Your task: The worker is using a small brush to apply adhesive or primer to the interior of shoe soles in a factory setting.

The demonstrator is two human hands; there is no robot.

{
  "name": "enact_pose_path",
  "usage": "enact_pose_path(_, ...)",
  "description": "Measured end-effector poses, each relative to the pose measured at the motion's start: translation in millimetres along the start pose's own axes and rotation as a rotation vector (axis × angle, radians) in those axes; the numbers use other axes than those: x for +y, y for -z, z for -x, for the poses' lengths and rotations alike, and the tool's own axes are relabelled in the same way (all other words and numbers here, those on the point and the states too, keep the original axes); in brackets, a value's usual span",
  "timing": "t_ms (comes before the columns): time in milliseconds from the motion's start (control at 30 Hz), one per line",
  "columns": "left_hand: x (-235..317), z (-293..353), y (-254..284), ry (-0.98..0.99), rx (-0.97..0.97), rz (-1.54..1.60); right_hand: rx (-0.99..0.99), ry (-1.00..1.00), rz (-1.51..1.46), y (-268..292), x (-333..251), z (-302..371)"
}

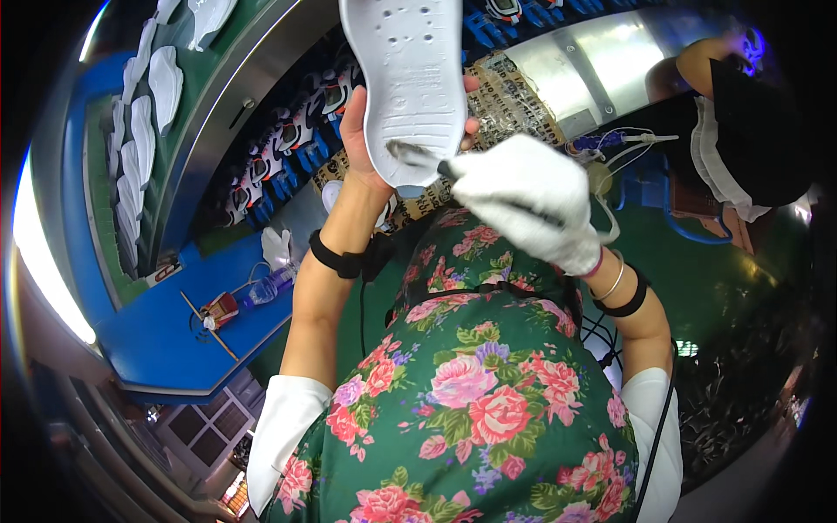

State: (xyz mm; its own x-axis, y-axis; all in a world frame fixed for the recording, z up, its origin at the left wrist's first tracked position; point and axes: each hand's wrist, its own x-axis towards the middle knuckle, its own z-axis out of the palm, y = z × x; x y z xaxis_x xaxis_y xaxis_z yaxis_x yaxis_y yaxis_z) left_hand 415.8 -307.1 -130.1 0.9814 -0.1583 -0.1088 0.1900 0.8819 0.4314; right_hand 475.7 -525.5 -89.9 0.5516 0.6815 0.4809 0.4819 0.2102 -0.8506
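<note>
Your bare left hand clasps the white sole from beneath, round both edges, while your gloved right hand pinches a brush over the sole's near end.

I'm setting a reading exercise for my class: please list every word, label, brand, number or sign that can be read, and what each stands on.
Cardboard: bold dark lettering, partly covered; wording withheld.
Sole: raised marks, too small and faint to read.
Pale label at left: too small to read.
</note>
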Motion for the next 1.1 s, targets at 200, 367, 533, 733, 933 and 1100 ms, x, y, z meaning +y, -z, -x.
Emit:
enact_pose_path(200,-5,-12,11,0.026,-0.315,0.202,-0.067,-0.378,-0.513,-2,-6,6)
enact_pose_path(367,-3,-15,1,0.057,-0.179,0.051,0.059,-0.311,-0.260,11,3,2)
enact_pose_path(533,3,-21,8,0.182,-0.147,0.099,-0.124,0.179,0.144,4,2,9)
enact_pose_path(733,6,-30,13,0.196,-0.344,0.081,0.043,-0.307,-0.346,16,4,5)
enact_pose_path(933,0,-34,16,0.163,-0.153,0.005,-0.089,-0.161,-0.298,8,6,5)
enact_pose_path(1100,-1,-40,15,0.158,-0.099,0.083,0.059,-0.350,-0.250,9,17,4)
